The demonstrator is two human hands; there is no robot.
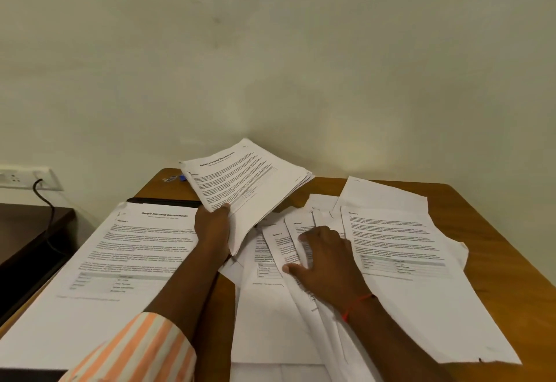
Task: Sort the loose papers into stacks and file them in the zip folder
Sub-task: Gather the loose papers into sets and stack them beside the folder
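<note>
A stack of papers (126, 261) lies on the left part of the tabletop (487, 231), reaching its near edge. The far edge of the zip folder (164, 201) shows from under the stack's far end. Behind that, near the far left corner, sit some small items (174, 178), too small to tell. The left grip (212, 231) holds a sheaf (246, 183) by its near corner, raised above the middle of the tabletop and tilted. To its right, loose papers (270, 306) lie overlapping across the middle, and the right grip (328, 261) rests on them. A further sheet (400, 246) lies at the right, on top of others. Left of the tabletop stands a lower side table (27, 231), with a wall socket (18, 177) behind it.
</note>
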